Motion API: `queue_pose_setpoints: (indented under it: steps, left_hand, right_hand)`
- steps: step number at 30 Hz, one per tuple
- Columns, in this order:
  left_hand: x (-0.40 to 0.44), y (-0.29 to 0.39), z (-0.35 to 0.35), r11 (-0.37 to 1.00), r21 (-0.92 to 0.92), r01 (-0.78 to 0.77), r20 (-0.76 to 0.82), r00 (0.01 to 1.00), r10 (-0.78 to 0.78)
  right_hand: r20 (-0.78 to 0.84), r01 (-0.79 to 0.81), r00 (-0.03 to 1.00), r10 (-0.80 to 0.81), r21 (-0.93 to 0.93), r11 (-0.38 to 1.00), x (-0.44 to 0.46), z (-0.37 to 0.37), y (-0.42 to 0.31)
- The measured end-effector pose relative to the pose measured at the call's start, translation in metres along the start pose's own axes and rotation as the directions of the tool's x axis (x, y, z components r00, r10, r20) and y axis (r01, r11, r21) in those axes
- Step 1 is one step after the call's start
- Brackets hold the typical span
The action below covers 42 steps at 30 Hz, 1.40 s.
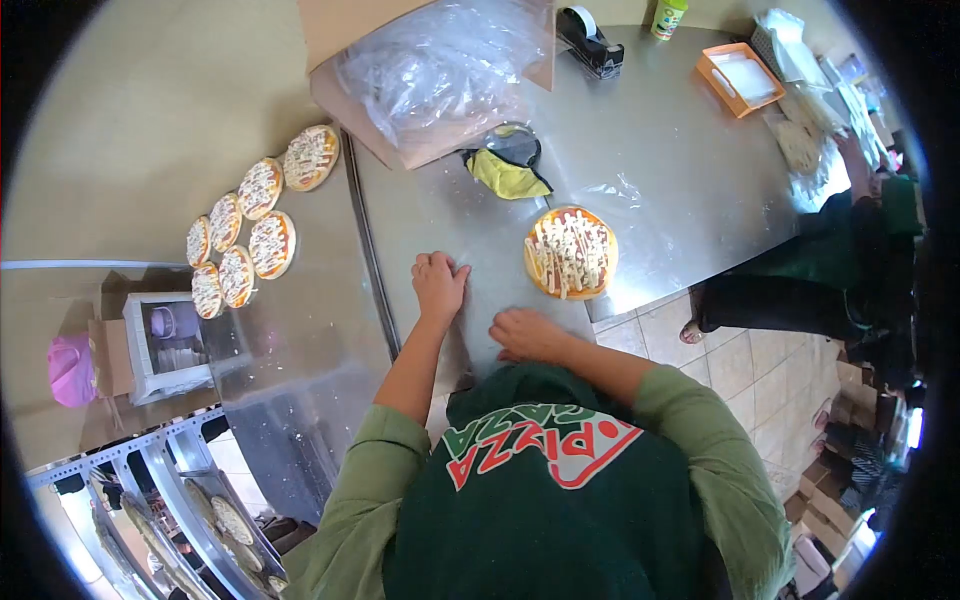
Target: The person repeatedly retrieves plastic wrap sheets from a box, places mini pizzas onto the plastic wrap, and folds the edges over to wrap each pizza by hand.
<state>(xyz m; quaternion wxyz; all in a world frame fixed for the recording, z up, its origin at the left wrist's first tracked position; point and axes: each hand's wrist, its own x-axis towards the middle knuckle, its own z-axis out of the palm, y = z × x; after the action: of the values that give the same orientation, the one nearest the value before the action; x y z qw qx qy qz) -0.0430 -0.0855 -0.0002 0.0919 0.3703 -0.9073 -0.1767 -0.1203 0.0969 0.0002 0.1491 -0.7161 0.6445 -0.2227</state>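
Observation:
My left hand (438, 285) rests on the metal table (400, 215) with its fingers curled; whether anything is under them is hidden. To its right and lower, my right hand (525, 335) lies at the table's near edge, fingers bent and pressed together, their tips partly hidden. Up and to the right of my right hand sits a round pizza (571, 253) topped with pale strips, touched by neither hand. Above the hands lies a yellow and black cloth item (505, 170), beside an open cardboard box (355, 115) of clear plastic bags (440, 75).
Several small pizzas (272, 245) lie at the left. A tape dispenser (592, 45), a green cup (668, 18) and an orange basket (740, 78) stand at the back. Another person's arm (857, 165) reaches in at the right. A metal rack (180, 450) holds more pizzas at lower left.

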Motion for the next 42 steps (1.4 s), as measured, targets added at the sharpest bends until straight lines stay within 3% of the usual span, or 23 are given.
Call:
queue_pose_setpoints:
  steps: [2,5,6,7,8,9,10,11,12,13,14,16,17,20,21,22,24,25,28,29,31,38,42]
  left_hand:
    - [0.004,-0.009,0.011,0.997,-0.06,-0.04,0.055,0.998,0.043]
    - [0.012,-0.006,0.001,0.989,-0.132,0.07,0.237,0.971,-0.037]
    - [0.018,-0.003,-0.004,0.82,-0.447,0.357,0.432,0.889,-0.152]
    - [0.023,-0.001,-0.012,0.486,-0.612,0.624,0.638,0.753,-0.163]
    - [0.026,0.002,-0.018,0.062,-0.589,0.806,0.803,0.592,-0.069]
    - [0.021,0.017,-0.029,0.054,-0.697,0.715,0.71,0.699,-0.089]
    - [0.011,0.043,-0.04,0.05,-0.792,0.608,0.601,0.791,-0.112]
    - [0.0,0.062,-0.041,0.054,-0.87,0.49,0.48,0.867,-0.135]
    - [-0.012,0.071,-0.026,0.372,-0.866,0.334,0.338,0.939,-0.059]
    - [-0.02,0.08,-0.014,0.639,-0.759,0.124,0.217,0.974,0.069]
    - [-0.022,0.088,-0.002,0.753,-0.649,-0.112,0.092,0.97,0.224]
    - [-0.022,0.105,0.011,0.777,-0.303,-0.552,-0.062,0.825,0.562]
    - [-0.024,0.108,0.016,0.806,-0.241,-0.541,-0.001,0.83,0.557]
    - [-0.02,0.126,0.02,0.825,-0.102,-0.555,0.094,0.821,0.564]
    - [-0.015,0.14,0.008,0.808,-0.096,-0.581,0.068,0.806,0.588]
    - [-0.012,0.151,0.003,0.793,-0.089,-0.602,0.044,0.793,0.607]
    - [0.01,0.169,0.037,0.67,-0.289,-0.683,0.142,0.662,0.736]
    - [0.022,0.184,0.053,0.597,-0.39,-0.702,0.17,0.582,0.795]
    - [0.045,0.238,0.077,0.709,-0.259,-0.655,0.548,0.505,0.667]
    - [0.05,0.235,0.102,0.62,-0.214,-0.755,0.398,0.513,0.761]
    - [0.062,0.243,0.107,0.633,-0.186,-0.751,0.411,0.526,0.745]
    - [0.086,0.289,0.068,0.724,0.18,-0.666,0.716,0.593,0.368]
    - [0.091,0.29,0.07,0.791,0.118,-0.6,0.693,0.621,0.368]
  right_hand:
    - [-0.052,0.053,0.997,-0.059,-0.122,0.991,0.011,0.029,-0.008]
    - [0.016,-0.052,0.999,0.052,-0.036,0.998,0.013,0.018,-0.012]
    - [-0.108,-0.175,0.976,0.187,0.114,0.978,0.007,0.014,-0.012]
    - [-0.208,-0.269,0.921,0.33,0.274,0.923,-0.004,0.01,-0.009]
    - [-0.276,-0.329,0.837,0.473,0.437,0.837,-0.016,0.004,-0.006]
    - [-0.24,-0.373,0.667,0.706,0.712,0.595,-0.027,-0.009,-0.008]
    - [-0.113,-0.316,0.47,0.875,0.904,0.286,-0.037,-0.022,-0.008]
    - [-0.11,-0.199,0.329,0.938,0.963,0.182,-0.045,-0.029,-0.005]
    - [-0.081,-0.059,0.179,0.98,0.994,0.093,-0.052,-0.033,-0.001]
    - [-0.042,-0.118,0.123,0.991,0.991,0.057,-0.06,-0.035,0.003]
    - [-0.033,-0.147,0.128,0.991,0.988,0.052,-0.064,-0.032,0.008]
    - [-0.011,-0.202,0.131,0.991,0.979,0.038,-0.07,-0.03,0.017]
    - [0.041,-0.25,0.123,0.992,0.968,-0.009,-0.074,-0.03,0.02]
    - [-0.383,-0.414,0.19,0.904,0.804,0.427,-0.096,-0.027,0.043]
    - [-0.383,-0.602,0.171,0.908,0.688,0.404,-0.1,-0.059,0.042]
    - [-0.639,-0.71,0.255,0.726,0.386,0.589,-0.109,-0.08,0.053]
    - [-0.761,-0.797,0.32,0.564,0.106,0.595,-0.114,-0.114,0.08]
    - [-0.733,-0.788,0.335,0.593,0.127,0.602,-0.114,-0.12,0.096]
    - [-0.544,-0.807,0.357,0.759,0.23,0.545,-0.126,-0.117,0.136]
    - [-0.449,-0.821,0.356,0.819,0.269,0.504,-0.132,-0.111,0.149]
    - [-0.437,-0.788,0.316,0.842,0.374,0.489,-0.139,-0.114,0.155]
    - [-0.398,-0.806,0.217,0.891,0.442,0.394,-0.144,-0.116,0.159]
    - [-0.302,-0.701,0.227,0.926,0.609,0.371,-0.15,-0.126,0.157]
